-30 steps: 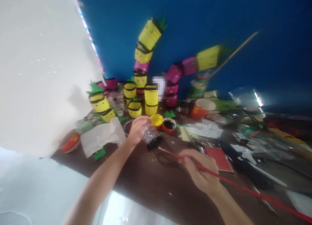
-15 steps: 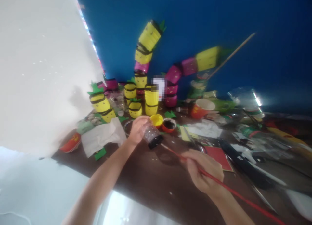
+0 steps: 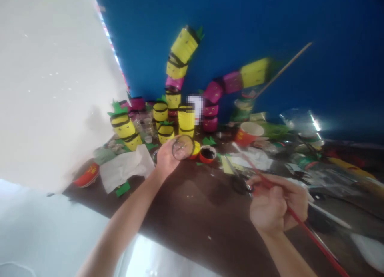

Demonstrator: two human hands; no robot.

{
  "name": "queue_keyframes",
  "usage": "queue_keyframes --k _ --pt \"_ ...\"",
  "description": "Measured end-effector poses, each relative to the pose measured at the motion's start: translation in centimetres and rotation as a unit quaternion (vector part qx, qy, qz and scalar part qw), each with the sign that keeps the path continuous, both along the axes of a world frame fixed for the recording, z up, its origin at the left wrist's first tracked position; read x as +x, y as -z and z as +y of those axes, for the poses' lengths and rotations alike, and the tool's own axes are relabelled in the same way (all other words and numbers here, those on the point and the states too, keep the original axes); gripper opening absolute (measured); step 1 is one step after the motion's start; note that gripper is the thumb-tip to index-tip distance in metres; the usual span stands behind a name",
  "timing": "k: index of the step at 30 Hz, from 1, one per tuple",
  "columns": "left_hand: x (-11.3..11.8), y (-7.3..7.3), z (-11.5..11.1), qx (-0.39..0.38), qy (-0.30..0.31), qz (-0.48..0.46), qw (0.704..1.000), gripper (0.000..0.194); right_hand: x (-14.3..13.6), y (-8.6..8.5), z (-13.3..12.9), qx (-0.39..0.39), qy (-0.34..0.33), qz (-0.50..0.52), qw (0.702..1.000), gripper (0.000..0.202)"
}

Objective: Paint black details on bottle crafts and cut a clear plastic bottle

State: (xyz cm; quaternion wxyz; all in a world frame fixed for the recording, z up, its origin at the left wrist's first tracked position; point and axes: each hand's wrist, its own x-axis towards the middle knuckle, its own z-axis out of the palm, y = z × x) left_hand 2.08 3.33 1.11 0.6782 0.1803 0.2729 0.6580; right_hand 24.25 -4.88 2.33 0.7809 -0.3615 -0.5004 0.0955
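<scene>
My left hand (image 3: 165, 159) is wrapped round a clear plastic bottle piece (image 3: 183, 147), whose round dark-rimmed end faces me. Just behind it, partly covered, is a small cup of yellow paint (image 3: 196, 148). Beside that stands an orange cup of black paint (image 3: 208, 154). Over the right side of the table, my right hand (image 3: 279, 205) grips a long red paintbrush (image 3: 313, 239). Its pale tip points up and left, apart from the bottle piece. Scissors (image 3: 238, 183) lie close to the left of my right hand.
Yellow figures (image 3: 123, 127) and magenta figures (image 3: 210, 123) with drawn faces stand along the back. White paper (image 3: 126, 169) and a red bowl (image 3: 87, 175) lie left. A red paper cup (image 3: 248, 133) and clear plastic bottles (image 3: 336, 177) crowd the right of the brown table (image 3: 192, 225).
My left hand has turned the bottle piece, so its dark-rimmed end now faces me instead of pointing down. My right hand has moved right and rolled over, taking the brush away from the bottle piece.
</scene>
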Motion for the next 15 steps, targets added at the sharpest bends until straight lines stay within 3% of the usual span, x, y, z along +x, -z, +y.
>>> queue_keyframes --k 2,6,10,15 --pt "0.4 -0.9 -0.4 -0.049 0.027 -0.013 0.998 0.033 -0.5 -0.2 0.8 0.037 0.006 0.022 0.999 0.013" --pt "0.5 -1.4 -1.0 -0.044 0.122 0.002 0.991 0.039 -0.6 0.2 1.2 -0.046 -0.004 0.014 0.999 0.015" --pt "-0.4 -0.5 -1.0 -0.057 0.193 -0.045 0.978 0.061 -0.2 1.1 1.0 -0.081 -0.025 0.016 0.996 0.017" --pt "-1.3 1.1 -0.3 -0.029 0.273 -0.055 0.96 0.074 -0.3 1.5 0.9 -0.09 -0.056 -0.016 0.994 0.019"
